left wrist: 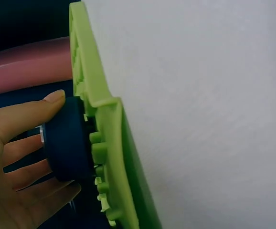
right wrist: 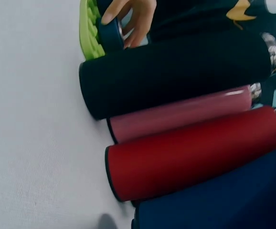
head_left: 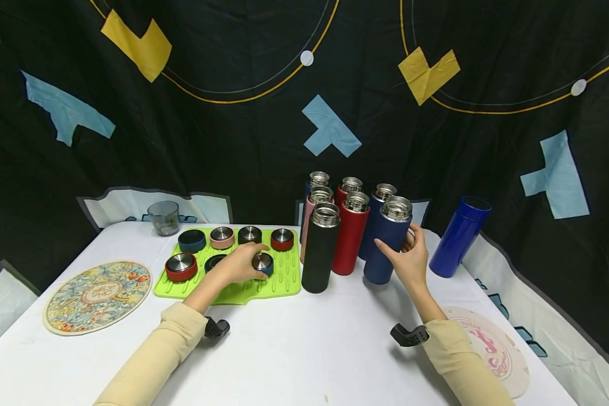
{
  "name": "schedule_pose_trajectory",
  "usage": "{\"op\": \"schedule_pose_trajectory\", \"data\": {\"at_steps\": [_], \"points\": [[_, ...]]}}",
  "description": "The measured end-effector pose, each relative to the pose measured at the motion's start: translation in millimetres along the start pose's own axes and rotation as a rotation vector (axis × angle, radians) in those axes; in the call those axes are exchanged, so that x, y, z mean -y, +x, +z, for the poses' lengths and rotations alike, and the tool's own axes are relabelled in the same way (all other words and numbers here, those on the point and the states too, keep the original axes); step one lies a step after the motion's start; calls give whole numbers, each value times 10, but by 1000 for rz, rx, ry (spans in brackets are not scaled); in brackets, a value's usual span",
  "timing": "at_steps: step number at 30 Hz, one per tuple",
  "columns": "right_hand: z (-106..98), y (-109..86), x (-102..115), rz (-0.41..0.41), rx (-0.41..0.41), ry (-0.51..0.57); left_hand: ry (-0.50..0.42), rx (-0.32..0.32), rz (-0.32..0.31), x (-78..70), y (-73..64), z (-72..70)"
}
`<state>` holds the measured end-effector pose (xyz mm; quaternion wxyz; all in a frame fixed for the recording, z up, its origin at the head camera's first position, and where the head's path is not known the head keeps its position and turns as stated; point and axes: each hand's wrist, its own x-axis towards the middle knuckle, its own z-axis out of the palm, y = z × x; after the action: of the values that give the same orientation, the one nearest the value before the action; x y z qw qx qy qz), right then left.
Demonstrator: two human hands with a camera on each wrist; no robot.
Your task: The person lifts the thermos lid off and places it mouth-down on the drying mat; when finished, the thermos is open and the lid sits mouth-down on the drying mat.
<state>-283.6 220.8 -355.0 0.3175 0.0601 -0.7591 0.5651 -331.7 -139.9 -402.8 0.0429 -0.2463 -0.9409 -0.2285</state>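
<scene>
My left hand pinches a dark blue lid with a steel top. That lid sits on a bright green drying mat; in the left wrist view, thumb and fingers span the lid's side. Around it on the mat are several other lids, including a red lid and a pink lid. On the right, my right hand grips an uncapped dark blue thermos bottle standing upright on the table. The right wrist view shows the bottle's side, the hand itself mostly hidden.
Beside the held bottle stand several uncapped bottles, among them a black bottle and a red bottle. A glossy blue tumbler leans at far right. Also here: a grey cup, a patterned round mat and a pink round mat.
</scene>
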Motion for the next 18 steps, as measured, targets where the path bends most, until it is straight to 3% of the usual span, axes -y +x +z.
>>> {"op": "schedule_pose_trajectory", "data": {"at_steps": [4, 11, 18], "points": [[49, 30, -87, 4, -1, 14, -4, -42, 28, 3, -65, -34], [121, 167, -555, 43, -13, 25, -21, -92, 49, -49, -210, -109], [175, 151, -636, 28, 3, 19, -35, -139, 79, -113, -423, -174]]}}
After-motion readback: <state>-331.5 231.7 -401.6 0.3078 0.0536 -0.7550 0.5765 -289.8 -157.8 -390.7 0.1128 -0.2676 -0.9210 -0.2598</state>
